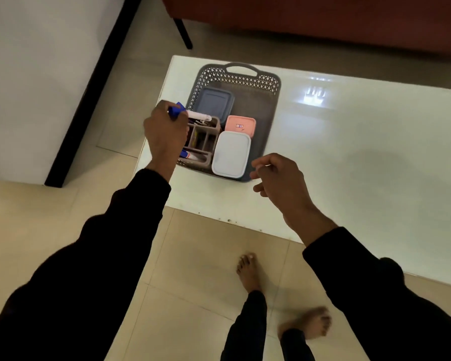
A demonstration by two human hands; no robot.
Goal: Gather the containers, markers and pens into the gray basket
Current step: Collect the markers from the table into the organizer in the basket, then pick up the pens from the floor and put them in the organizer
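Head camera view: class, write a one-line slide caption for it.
Left hand holds a blue-capped marker over the gray basket of lidded containers on a white table; right hand empty.

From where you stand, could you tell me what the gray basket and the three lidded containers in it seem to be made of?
The gray basket looks like molded matte plastic: its walls carry a regular lattice of cut-outs and a molded handle. The blue-gray container, the pink container and the white container also look plastic, with smooth, rounded, stepped lids in a dull satin finish. Dim light leaves the exact finish uncertain.
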